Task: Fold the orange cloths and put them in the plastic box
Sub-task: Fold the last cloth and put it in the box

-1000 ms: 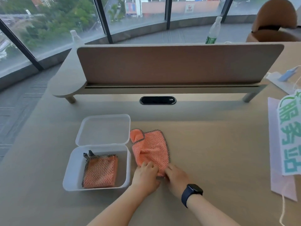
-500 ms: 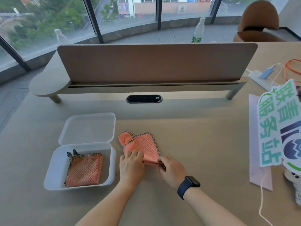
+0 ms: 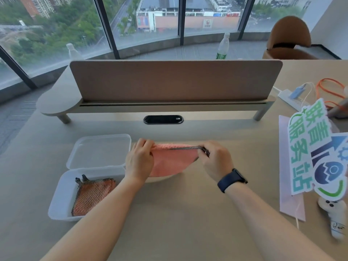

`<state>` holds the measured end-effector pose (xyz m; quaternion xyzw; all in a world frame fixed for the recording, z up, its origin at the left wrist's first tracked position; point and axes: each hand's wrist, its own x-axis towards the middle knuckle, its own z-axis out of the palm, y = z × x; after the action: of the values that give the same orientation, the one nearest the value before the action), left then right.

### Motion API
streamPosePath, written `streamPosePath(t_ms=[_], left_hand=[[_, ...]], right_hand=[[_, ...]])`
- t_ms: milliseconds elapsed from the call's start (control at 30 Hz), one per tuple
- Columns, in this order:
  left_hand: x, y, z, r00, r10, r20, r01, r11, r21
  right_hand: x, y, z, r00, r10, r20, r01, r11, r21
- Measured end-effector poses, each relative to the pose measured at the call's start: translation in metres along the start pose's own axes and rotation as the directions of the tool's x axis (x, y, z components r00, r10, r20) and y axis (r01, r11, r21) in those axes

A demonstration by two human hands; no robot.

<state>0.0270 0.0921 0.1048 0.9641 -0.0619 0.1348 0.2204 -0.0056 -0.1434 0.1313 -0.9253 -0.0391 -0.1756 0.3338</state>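
Orange cloth (image 3: 172, 161) hangs btwn left hand (image 3: 139, 162) & right hand (image 3: 216, 161), fingers pinching its top corners

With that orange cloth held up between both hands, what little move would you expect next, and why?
Probably lowering the top edge toward the person to fold the cloth in half. The left hand and right hand each pinch an upper corner of the orange cloth, which hangs stretched between them just above the table. One folded cloth already lies in the open plastic box beside it.
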Motion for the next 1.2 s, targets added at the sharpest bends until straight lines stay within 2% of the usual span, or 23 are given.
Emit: streamPosePath(t_ms=[100,200,367,533,633,833,1067,1133,1200], left_hand=[[0.017,0.011,-0.011,0.995,0.087,-0.047,-0.090,0.994,-0.067],[0.024,0.019,-0.016,0.987,0.156,-0.044,-0.161,0.978,-0.136],[0.022,0.027,-0.012,0.955,0.238,0.175,-0.181,0.939,-0.292],[0.007,0.023,-0.003,0.928,0.250,0.275,-0.173,0.946,-0.276],[-0.002,0.023,-0.001,0.959,0.180,0.218,-0.129,0.964,-0.232],[-0.004,0.013,-0.006,0.998,0.041,0.050,-0.025,0.959,-0.282],[0.015,-0.003,-0.011,0.980,0.199,-0.027,-0.199,0.940,-0.278],[0.011,-0.008,-0.007,0.976,0.217,-0.002,-0.208,0.934,-0.292],[0.000,-0.012,-0.004,0.974,0.204,0.100,-0.161,0.930,-0.331]], right_hand=[[0.015,-0.005,-0.019,0.998,0.006,-0.066,-0.003,0.999,0.044],[0.020,-0.006,-0.032,0.996,0.061,-0.068,-0.054,0.993,0.101],[0.015,-0.003,-0.035,0.983,0.182,-0.039,-0.170,0.964,0.204],[0.006,0.004,-0.034,0.969,0.245,-0.013,-0.237,0.947,0.217],[-0.001,0.010,-0.031,0.966,0.257,0.015,-0.255,0.950,0.179],[-0.002,0.018,-0.027,0.958,0.288,0.017,-0.287,0.948,0.135],[0.003,0.023,-0.033,0.971,0.230,-0.066,-0.218,0.965,0.147],[-0.006,0.028,-0.033,0.977,0.209,-0.034,-0.201,0.967,0.155],[-0.021,0.039,-0.027,0.980,0.196,0.043,-0.200,0.969,0.146]])
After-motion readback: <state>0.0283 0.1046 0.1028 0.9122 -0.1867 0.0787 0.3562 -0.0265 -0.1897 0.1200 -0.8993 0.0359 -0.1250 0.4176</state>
